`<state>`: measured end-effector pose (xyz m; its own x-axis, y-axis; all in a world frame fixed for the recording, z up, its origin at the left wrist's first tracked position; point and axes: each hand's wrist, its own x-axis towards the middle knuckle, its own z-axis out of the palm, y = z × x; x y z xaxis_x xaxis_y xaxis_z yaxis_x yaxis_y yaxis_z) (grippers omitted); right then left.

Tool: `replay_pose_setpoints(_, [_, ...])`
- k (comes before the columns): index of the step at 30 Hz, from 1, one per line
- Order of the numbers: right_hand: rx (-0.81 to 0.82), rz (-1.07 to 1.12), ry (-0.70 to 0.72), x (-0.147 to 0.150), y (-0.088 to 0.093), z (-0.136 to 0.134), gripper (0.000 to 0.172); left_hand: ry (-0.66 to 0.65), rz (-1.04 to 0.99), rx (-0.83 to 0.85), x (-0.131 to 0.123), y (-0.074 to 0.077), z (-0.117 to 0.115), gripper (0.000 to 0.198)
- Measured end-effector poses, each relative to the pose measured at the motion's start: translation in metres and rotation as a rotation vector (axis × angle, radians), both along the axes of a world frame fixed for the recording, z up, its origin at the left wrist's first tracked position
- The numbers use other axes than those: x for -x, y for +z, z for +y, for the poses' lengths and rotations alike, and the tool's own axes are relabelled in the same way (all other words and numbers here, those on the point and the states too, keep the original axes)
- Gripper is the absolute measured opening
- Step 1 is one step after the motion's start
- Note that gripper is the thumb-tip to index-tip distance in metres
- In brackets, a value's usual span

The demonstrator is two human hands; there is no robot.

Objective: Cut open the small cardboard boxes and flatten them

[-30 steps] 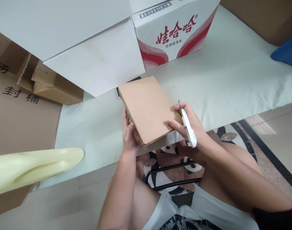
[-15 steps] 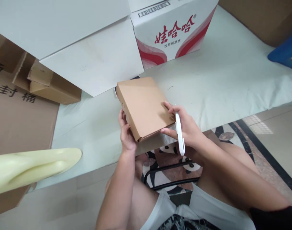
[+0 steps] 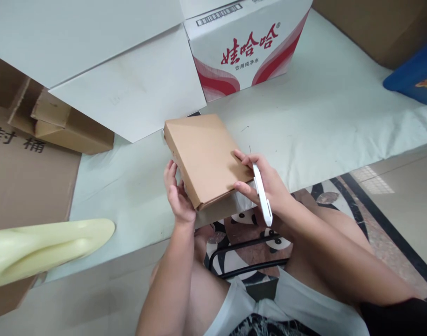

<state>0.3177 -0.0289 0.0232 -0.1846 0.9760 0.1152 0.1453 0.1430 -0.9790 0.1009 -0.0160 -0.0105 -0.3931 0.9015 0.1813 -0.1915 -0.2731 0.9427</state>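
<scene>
A flat brown cardboard box [image 3: 204, 156] lies at the near edge of a pale cloth-covered table [image 3: 339, 116]. My left hand [image 3: 178, 198] curls against the box's near-left side, fingers pressed to its edge. My right hand [image 3: 267, 184] rests on the box's right edge, thumb and forefinger touching the lid, while it grips a white utility knife [image 3: 261, 195] that points away from me along that edge. A dark flat thing peeks out behind the box's far corner.
A white carton with red print [image 3: 246, 44] stands at the back. A large white box [image 3: 104, 60] is at the back left, brown cartons [image 3: 59, 123] left of it. A pale yellow plastic shape [image 3: 41, 249] juts in at the left. A blue object [image 3: 415, 77] sits far right.
The box has turned and settled flatter, its left side now facing me. My right hand slid along the right edge and the knife swung more upright. My left hand shifted slightly left.
</scene>
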Motion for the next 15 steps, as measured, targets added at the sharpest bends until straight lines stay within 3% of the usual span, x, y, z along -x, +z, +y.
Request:
replay_pose_setpoints(2, [0.021,-0.017,-0.021,0.001,0.000,0.000,0.044,-0.013,0.087,-0.105,0.007,0.002,0.002,0.058])
replay_pose_setpoints(5, [0.052,-0.017,-0.038,0.003,0.001,-0.002,0.041,-0.084,0.169,-0.121,0.018,0.007,0.004,0.060])
replay_pose_setpoints(8, [0.060,-0.017,-0.044,0.003,0.002,-0.004,0.042,-0.088,0.093,-0.053,0.025,0.006,0.006,0.060])
replay_pose_setpoints(12, [0.021,-0.005,0.039,0.006,0.000,-0.005,0.053,-0.122,-0.065,0.073,0.032,-0.007,0.008,0.048])
replay_pose_setpoints(15, [0.002,-0.030,0.074,0.011,-0.001,-0.006,0.057,-0.183,-0.082,0.154,0.034,-0.015,0.006,0.053])
